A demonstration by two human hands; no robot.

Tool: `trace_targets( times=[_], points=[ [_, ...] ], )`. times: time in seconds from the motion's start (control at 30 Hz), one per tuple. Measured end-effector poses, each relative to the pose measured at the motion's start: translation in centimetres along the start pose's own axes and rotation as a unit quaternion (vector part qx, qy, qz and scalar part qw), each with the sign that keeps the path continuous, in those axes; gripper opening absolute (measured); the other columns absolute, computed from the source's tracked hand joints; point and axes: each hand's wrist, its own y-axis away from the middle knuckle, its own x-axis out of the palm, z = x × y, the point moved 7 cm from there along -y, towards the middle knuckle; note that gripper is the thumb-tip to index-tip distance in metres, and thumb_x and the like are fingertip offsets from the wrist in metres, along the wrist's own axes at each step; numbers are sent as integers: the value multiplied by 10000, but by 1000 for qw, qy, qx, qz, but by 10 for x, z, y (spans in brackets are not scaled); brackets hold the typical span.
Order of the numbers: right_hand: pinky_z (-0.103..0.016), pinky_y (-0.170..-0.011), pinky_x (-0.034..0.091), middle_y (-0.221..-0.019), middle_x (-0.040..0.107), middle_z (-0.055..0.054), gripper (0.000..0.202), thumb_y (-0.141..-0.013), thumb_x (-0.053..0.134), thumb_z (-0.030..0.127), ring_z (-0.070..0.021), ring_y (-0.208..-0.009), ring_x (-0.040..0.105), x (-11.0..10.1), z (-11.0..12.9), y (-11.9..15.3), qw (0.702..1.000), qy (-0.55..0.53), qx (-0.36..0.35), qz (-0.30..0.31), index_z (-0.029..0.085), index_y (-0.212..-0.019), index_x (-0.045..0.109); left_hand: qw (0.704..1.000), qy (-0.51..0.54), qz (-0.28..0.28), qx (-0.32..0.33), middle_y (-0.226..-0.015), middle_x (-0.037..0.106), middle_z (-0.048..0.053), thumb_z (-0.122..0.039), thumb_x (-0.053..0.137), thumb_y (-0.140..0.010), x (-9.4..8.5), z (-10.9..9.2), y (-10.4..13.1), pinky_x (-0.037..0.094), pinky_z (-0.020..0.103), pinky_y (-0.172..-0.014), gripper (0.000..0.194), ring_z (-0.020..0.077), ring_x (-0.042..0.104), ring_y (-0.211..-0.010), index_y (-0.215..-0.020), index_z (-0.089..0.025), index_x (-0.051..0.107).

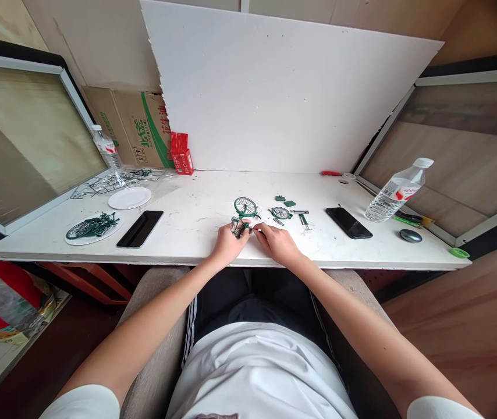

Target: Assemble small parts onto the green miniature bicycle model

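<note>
Near the front edge of the white table, my left hand (228, 243) is closed on a small green model bicycle (245, 207), whose spoked wheel points away from me. My right hand (278, 243) meets it from the right, thumb and forefinger pinched beside the model's near end; what they hold is too small to make out. To the right lie a loose green wheel (280, 213), two green blocks (290, 203) and a green T-shaped part (303, 219).
Left: a paper plate of green parts (93, 227), a bare plate (130, 198), a phone (139, 228), a bottle (109, 152) and a red box (181, 154). Right: another phone (348, 223), a large bottle (397, 191) and a mouse (410, 235). A white board (283, 87) stands behind.
</note>
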Motion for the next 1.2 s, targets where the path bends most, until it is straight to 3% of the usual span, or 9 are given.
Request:
trace_targets(
  times=[0.23,0.43,0.63,0.73,0.8,0.87,1.03,1.1,1.2],
  points=[
    [-287,-602,290,-718,705,-52,348,-1137,355,366,-177,-588,575,6,-1,2,1000,-9,4,15,188,-1072,646,999,-11,-7,35,-1086,826,119,-204,651,-946,-3,-8,4,605,368,-965,236,253,790,-1021,-1145,-171,774],
    [-283,-667,385,-774,679,-39,454,-1128,333,503,-169,-642,564,-1,8,0,971,-219,93,16,203,-969,635,999,4,-3,51,-1119,817,117,-227,613,-985,-5,-11,4,597,356,-980,273,243,780,-1056,-1209,-174,761],
    [-280,-524,330,-573,419,50,534,-1011,465,720,-129,-515,357,9,9,0,863,-456,215,41,215,-884,583,998,-7,4,57,-1130,814,118,-234,603,-995,-5,-11,3,584,362,-997,283,237,774,-1052,-1220,-170,762],
    [-268,-481,254,-551,284,96,503,-972,532,723,-103,-483,229,17,11,1,785,-558,257,79,226,-894,541,999,-17,-3,52,-1125,816,118,-227,622,-982,-5,-9,4,583,367,-1000,274,244,774,-1055,-1210,-176,765],
    [-267,-478,243,-550,250,108,480,-976,535,704,-102,-478,208,19,12,1,765,-579,264,100,228,-916,538,999,-16,2,48,-1113,817,117,-220,626,-974,-4,-8,3,583,368,-1004,267,244,775,-1052,-1196,-177,768],
    [-276,-487,271,-544,294,98,478,-1008,476,689,-113,-468,250,17,10,1,793,-543,255,104,224,-929,551,999,-5,13,45,-1082,820,115,-219,622,-972,-3,-8,1,583,371,-1010,267,242,777,-1044,-1191,-171,766],
    [-300,-578,291,-659,606,-33,460,-1110,349,530,-165,-551,491,-1,8,-2,975,-174,135,29,196,-949,622,999,31,20,29,-1123,817,115,-241,659,-948,-2,-5,-2,591,375,-1017,250,242,775,-1061,-1163,-179,771],
    [-314,-584,249,-710,672,-81,421,-1127,348,450,-187,-586,549,-3,11,-2,996,-16,80,20,177,-1003,643,999,35,17,26,-1164,810,119,-245,674,-938,-2,-5,-2,591,377,-1024,228,249,769,-1090,-1130,-182,781],
    [-323,-577,218,-716,711,-106,412,-1140,340,400,-208,-598,596,2,12,-2,995,81,47,40,165,-1045,664,999,38,22,20,-1136,817,120,-239,664,-945,-1,-5,-1,599,376,-1004,236,245,780,-1050,-1139,-173,780]
  ],
)
